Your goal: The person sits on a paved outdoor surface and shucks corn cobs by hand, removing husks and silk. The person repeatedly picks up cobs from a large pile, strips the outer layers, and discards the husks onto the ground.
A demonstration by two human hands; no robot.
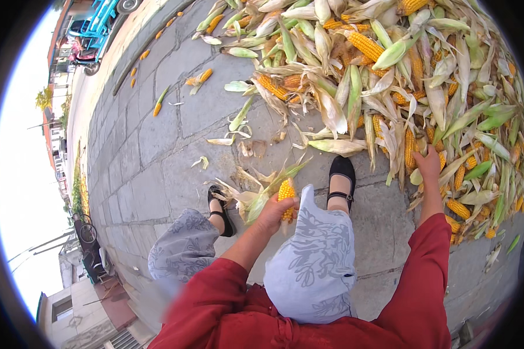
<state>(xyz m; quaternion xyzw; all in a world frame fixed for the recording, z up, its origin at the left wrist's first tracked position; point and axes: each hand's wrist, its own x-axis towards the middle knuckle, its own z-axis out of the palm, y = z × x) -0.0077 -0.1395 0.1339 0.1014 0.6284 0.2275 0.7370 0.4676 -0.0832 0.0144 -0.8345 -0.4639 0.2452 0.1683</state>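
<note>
My left hand (274,213) is closed around a yellow corn cob (286,194) whose husk (262,198) is peeled back and hangs out to the left. On the right, my right hand (429,163) reaches into the near edge of a large heap of corn (353,87), its fingers touching a bare yellow cob (410,150). Whether they grip it cannot be told. The heap mixes husked cobs, cobs in green and pale husks, and loose leaves.
My feet in black shoes (342,174) stand on grey stone paving (157,148). Loose husk pieces (240,115) and several cobs (158,109) lie left of the heap. Farther off are a blue vehicle (98,28), a parked cycle (87,231) and buildings.
</note>
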